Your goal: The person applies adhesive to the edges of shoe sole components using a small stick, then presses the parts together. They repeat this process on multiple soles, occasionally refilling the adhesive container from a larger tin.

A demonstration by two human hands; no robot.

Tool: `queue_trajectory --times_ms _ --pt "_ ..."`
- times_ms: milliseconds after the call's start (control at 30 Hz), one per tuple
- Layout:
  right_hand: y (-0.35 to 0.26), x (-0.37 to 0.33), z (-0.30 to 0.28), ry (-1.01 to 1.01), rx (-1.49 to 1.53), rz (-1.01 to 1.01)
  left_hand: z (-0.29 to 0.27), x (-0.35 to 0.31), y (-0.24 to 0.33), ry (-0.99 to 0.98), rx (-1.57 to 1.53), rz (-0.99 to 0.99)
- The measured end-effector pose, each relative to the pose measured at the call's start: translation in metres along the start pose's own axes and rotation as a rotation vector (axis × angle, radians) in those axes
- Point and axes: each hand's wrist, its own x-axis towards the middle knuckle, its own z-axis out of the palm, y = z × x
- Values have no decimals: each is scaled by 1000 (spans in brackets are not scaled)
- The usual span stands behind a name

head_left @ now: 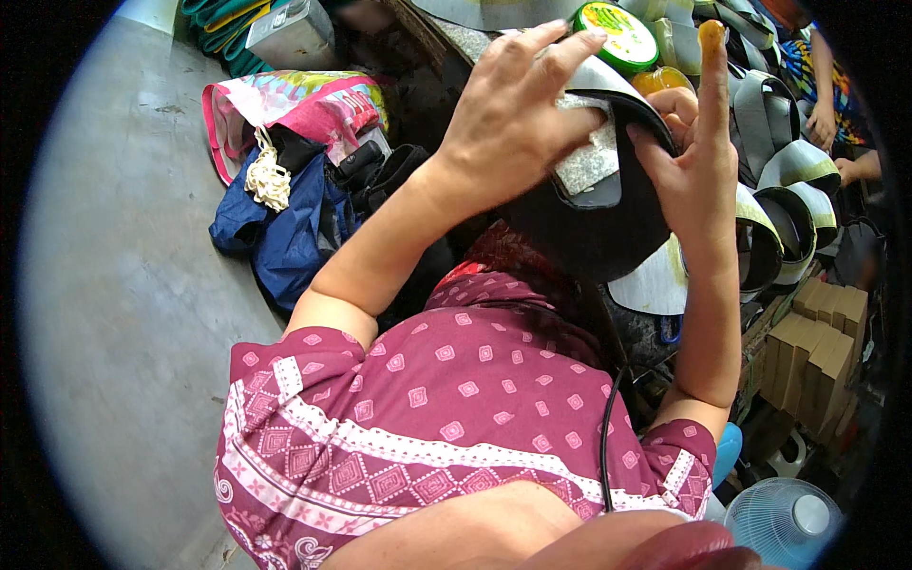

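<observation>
A black curved sheet piece point(629, 220) with a pale outer side is held up in front of me. A light speckled grey patch point(587, 163) lies on its inner face. My left hand point(513, 114) straddles its upper left edge, slightly blurred. One digit rests across the patch, and the other fingers spread over the pale outside. On the right edge, my right hand point(693, 157) pinches the piece between thumb and curled fingers. Its index finger points straight up, the tip coated yellow-brown. Just behind stand a green-rimmed round tub point(616, 36) and a small yellowish container point(660, 80).
Several grey curved strips and loops point(788, 214) crowd the right side. Stacked tan blocks point(807, 356) and a pale blue fan point(784, 521) are lower right. Blue cloth point(294, 223) and a pink bag point(332, 119) lie left, beside grey floor point(142, 285). Another person's hand point(822, 123) shows far right.
</observation>
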Motion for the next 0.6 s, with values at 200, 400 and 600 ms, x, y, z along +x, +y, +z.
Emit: queue_trajectory --times_ms 200,400,600 --pt "13 -5 -8 -102 378 129 39 -33 -31 -55 -140 -202" --pt "49 -12 -20 53 238 192 57 -55 -41 -160 -523 -660" --pt "56 -32 -3 -210 282 273 63 -52 -41 -173 -858 -558"
